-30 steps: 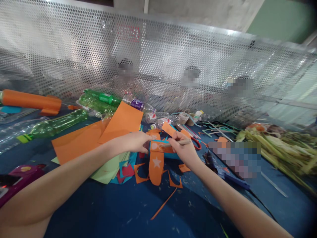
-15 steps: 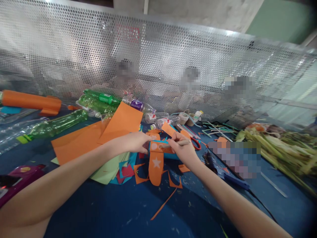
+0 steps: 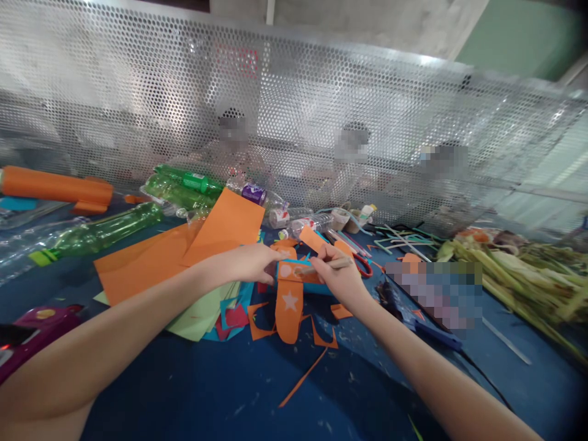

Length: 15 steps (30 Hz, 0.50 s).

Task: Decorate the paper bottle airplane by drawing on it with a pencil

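Centre frame: a starred blue-and-orange paper model (image 3: 289, 312). My right hand (image 3: 340, 282) pinches a slim beige pen (image 3: 340, 264) against it; my left hand (image 3: 250, 264) curves at its left end, grip unclear. Little has shifted, so marking stays on one spot. Upper frame, behind: perforated silver metal screen (image 3: 294, 92).

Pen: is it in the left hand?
No, the right hand grips the pen, with its tip at the orange paper on the blue body.

An orange and blue toy (image 3: 289, 294) with a white star lies in from the table (image 3: 206, 392)'s far edge; a pen (image 3: 341, 263) slants over it.
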Each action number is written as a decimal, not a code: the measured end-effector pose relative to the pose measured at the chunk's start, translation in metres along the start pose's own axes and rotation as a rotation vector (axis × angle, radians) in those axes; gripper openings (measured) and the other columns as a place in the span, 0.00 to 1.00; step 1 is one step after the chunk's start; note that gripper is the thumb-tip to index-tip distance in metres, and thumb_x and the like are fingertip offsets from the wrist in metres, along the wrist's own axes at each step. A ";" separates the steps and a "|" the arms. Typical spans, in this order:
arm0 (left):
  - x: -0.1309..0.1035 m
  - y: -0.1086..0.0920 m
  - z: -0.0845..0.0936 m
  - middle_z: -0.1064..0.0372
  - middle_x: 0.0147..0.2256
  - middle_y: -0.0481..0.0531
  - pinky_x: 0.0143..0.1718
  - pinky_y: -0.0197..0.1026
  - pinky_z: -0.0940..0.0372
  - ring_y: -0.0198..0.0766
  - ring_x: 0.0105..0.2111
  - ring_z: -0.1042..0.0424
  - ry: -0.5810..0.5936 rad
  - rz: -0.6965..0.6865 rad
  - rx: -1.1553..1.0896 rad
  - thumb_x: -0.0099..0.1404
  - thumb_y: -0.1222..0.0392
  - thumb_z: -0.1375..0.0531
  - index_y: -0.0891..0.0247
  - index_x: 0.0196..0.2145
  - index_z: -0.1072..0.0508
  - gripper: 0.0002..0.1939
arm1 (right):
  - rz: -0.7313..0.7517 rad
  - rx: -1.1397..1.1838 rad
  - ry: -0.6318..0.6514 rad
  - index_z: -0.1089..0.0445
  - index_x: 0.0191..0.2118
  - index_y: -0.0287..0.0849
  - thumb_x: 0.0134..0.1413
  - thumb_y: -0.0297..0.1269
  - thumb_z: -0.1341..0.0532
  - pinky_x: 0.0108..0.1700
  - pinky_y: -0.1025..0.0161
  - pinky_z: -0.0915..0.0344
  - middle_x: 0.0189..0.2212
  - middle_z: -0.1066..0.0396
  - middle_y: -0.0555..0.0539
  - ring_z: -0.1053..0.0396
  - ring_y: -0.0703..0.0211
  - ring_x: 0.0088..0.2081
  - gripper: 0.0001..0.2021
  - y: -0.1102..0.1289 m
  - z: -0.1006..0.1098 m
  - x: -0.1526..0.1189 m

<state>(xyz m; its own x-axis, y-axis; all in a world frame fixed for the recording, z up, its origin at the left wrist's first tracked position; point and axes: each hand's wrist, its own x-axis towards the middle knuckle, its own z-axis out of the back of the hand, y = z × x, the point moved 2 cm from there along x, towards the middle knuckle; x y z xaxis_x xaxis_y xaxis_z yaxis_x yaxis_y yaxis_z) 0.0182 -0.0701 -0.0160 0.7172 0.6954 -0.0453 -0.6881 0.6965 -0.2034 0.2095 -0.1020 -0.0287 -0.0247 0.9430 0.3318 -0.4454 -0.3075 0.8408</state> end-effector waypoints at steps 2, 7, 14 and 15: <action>0.001 0.001 -0.001 0.28 0.35 0.50 0.26 0.35 0.45 0.39 0.31 0.31 -0.008 -0.015 -0.004 0.54 0.60 0.36 0.57 0.50 0.31 0.24 | 0.008 0.002 0.002 0.48 0.19 0.45 0.44 0.33 0.43 0.20 0.67 0.52 0.11 0.47 0.58 0.49 0.67 0.16 0.11 0.000 0.000 0.000; 0.001 0.002 -0.002 0.28 0.36 0.49 0.28 0.34 0.44 0.39 0.32 0.30 -0.010 -0.030 -0.015 0.54 0.60 0.36 0.57 0.50 0.31 0.24 | 0.013 -0.003 -0.002 0.49 0.19 0.45 0.44 0.32 0.44 0.20 0.67 0.53 0.11 0.48 0.58 0.50 0.67 0.16 0.12 -0.002 0.000 0.002; 0.001 0.003 -0.002 0.28 0.36 0.49 0.27 0.34 0.44 0.38 0.31 0.30 -0.014 -0.051 -0.050 0.54 0.62 0.36 0.56 0.48 0.30 0.22 | 0.020 0.006 0.006 0.48 0.19 0.45 0.46 0.33 0.44 0.20 0.67 0.54 0.11 0.48 0.58 0.49 0.67 0.16 0.11 -0.003 0.000 0.002; 0.001 0.003 -0.002 0.28 0.36 0.49 0.28 0.34 0.43 0.38 0.32 0.30 -0.013 -0.060 -0.070 0.54 0.62 0.36 0.56 0.48 0.30 0.22 | 0.025 0.006 0.008 0.48 0.19 0.45 0.45 0.33 0.44 0.20 0.67 0.54 0.11 0.48 0.58 0.49 0.67 0.16 0.11 -0.003 0.001 0.002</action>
<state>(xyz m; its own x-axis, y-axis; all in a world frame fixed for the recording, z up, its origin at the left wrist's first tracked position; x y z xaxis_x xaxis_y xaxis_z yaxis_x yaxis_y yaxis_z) 0.0172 -0.0678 -0.0184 0.7552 0.6552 -0.0182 -0.6342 0.7233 -0.2731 0.2113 -0.0993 -0.0300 -0.0431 0.9361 0.3491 -0.4396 -0.3316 0.8348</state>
